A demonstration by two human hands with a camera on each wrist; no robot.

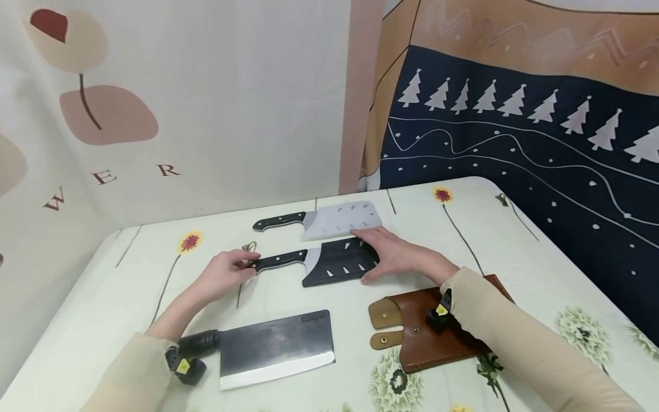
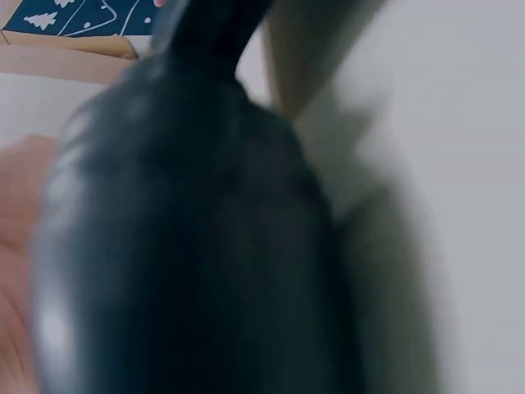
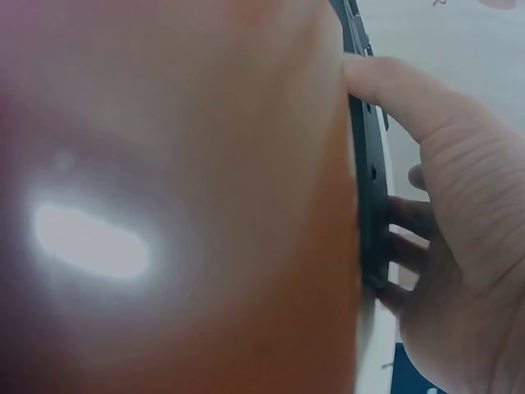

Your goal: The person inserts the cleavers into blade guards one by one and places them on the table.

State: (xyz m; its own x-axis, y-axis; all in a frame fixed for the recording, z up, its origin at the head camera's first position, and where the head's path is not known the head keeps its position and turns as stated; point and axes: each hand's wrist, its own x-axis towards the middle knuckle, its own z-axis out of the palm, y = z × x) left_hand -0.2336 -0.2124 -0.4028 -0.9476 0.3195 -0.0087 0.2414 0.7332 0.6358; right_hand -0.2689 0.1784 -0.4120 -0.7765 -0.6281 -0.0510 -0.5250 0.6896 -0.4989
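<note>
A cleaver [image 1: 340, 262] with a black riveted handle lies mid-table. Its blade is black with pale slit-shaped marks and a grey strip by the handle. My left hand [image 1: 226, 269] pinches the handle's end between thumb and fingers. At the blade's far end my right hand [image 1: 393, 252] grips it, thumb on the near edge and fingers on the far edge. In the right wrist view, the right hand's thumb and fingers [image 3: 410, 230] meet the black edge. Behind lies a second cleaver [image 1: 342, 220] with a pale grey blade.
Nearer, a broad steel cleaver [image 1: 278, 346] lies with its black handle [image 1: 201, 342] under the left forearm; this handle blocks much of the left wrist view. A brown leather sheath [image 1: 427, 320] with two snap straps lies under the right forearm. Curtains hang behind the flower-patterned tablecloth [image 1: 350, 366].
</note>
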